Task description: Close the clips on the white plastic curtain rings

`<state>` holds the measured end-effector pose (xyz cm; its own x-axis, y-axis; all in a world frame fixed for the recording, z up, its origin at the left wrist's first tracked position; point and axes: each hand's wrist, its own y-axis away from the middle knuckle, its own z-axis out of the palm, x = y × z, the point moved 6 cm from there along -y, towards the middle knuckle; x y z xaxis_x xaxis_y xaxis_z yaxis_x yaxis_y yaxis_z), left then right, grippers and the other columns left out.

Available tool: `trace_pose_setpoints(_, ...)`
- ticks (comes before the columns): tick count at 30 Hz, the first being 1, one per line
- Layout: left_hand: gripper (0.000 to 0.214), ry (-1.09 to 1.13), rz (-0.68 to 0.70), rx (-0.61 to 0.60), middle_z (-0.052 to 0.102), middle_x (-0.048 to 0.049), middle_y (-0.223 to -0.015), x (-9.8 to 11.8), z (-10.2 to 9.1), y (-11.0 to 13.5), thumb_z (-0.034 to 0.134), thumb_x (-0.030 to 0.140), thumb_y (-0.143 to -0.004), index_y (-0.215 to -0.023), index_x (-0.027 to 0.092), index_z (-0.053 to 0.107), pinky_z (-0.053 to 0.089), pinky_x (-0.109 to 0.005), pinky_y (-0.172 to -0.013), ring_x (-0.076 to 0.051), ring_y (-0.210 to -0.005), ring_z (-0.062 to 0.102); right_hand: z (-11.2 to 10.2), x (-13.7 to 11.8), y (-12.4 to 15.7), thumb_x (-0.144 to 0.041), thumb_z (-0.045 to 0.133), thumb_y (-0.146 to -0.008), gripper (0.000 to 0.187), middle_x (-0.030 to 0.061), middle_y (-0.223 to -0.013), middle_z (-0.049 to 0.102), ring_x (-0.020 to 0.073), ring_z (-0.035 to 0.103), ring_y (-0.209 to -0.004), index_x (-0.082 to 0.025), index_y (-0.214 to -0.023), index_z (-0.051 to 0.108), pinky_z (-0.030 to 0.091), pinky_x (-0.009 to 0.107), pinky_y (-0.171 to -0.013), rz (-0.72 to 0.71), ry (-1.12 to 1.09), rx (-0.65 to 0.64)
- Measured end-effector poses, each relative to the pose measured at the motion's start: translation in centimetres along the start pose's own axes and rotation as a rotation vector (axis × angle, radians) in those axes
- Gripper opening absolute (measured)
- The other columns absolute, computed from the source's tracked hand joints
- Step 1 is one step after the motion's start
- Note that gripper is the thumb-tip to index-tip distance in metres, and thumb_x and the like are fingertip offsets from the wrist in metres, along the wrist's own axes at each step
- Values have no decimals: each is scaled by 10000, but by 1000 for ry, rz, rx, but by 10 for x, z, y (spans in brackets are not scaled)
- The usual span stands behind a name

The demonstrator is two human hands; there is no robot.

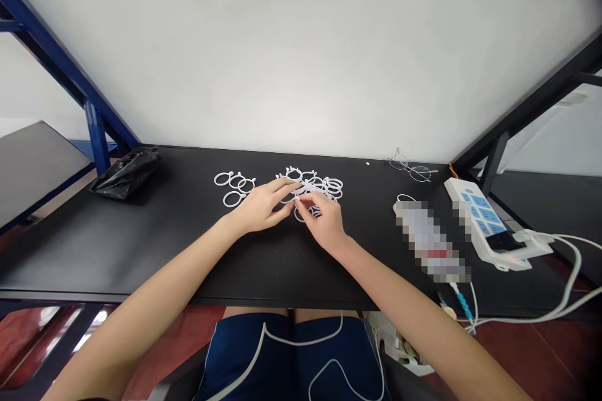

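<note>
A pile of white plastic rings (324, 185) lies on the black table (141, 244), in the middle near the back. My left hand (261, 207) reaches into the pile's near edge, its fingers curled on a white ring (292, 195). My right hand (324, 222) meets it from the right, fingertips pinched on the same ring. A smaller group of white rings (235, 185) lies apart to the left of my left hand.
A crumpled black plastic bag (125, 174) sits at the back left. Wire-rimmed glasses (411, 168) lie at the back right. A white and blue power strip (489, 222) with cables and a blurred-out object (430, 238) lie right. Blue and black frame posts flank the table.
</note>
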<state>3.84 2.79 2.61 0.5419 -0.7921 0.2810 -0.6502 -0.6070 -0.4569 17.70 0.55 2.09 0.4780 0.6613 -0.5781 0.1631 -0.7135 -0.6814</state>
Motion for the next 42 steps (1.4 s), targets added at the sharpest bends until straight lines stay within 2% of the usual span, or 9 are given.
trace_pose_setpoints(5, 379, -17, 58, -2, 570, -123, -1266, 2, 1, -1, 425, 265, -957, -1317, 183, 509, 513, -358, -926, -235, -1139, 576, 0, -1, 0, -209, 549, -908, 116, 9, -746, 669, 148, 655, -681, -211, -823, 628, 531, 275, -681, 12, 3, -11)
trace_pose_setpoints(10, 429, -2, 66, 25, 571, -137, -1261, 3, 0, -1, 479, 291, -927, -1340, 172, 491, 521, -362, -921, -248, -1137, 577, 1, 2, 1, -214, 543, -912, 108, 14, -767, 674, 152, 659, -693, -212, -844, 627, 528, 274, -684, 31, -4, -22)
trace_pose_setpoints(22, 312, -45, 75, 28, 576, -123, -1221, 3, 0, -1, 407, 263, -975, -1245, 192, 546, 510, -360, -886, -227, -1093, 560, 1, 3, 0, -199, 532, -910, 108, 18, -781, 666, 149, 639, -684, -207, -869, 632, 514, 280, -682, 26, 18, -21)
trace_pose_setpoints(26, 270, -188, 6, 52, 590, -114, -1186, -6, -1, -1, 436, 264, -962, -1168, 187, 593, 498, -377, -847, -233, -1014, 554, 4, 6, 0, -157, 549, -874, 100, 21, -786, 659, 146, 635, -668, -203, -866, 638, 517, 281, -681, 43, 13, -57)
trace_pose_setpoints(30, 239, -368, -122, 72, 608, -116, -1115, -24, -7, 0, 461, 222, -933, -1102, 169, 621, 474, -393, -817, -254, -982, 544, 9, 9, 1, -116, 554, -838, 115, 26, -778, 661, 156, 642, -692, -195, -836, 638, 521, 288, -688, 57, 11, -117)
trace_pose_setpoints(36, 212, -568, -309, -46, 619, -137, -1048, -44, -6, 6, 495, 231, -901, -1022, 153, 651, 439, -429, -818, -298, -973, 538, 16, 13, 5, -81, 536, -809, 159, 34, -818, 679, 168, 655, -735, -198, -832, 641, 539, 308, -708, 66, -18, -197)
trace_pose_setpoints(42, 217, -616, -391, -106, 621, -161, -1010, -51, 2, 11, 474, 228, -897, -982, 135, 651, 430, -446, -805, -320, -957, 540, 18, 16, 5, -49, 533, -785, 190, 34, -824, 687, 164, 660, -743, -194, -828, 647, 549, 307, -725, 82, -19, -231)
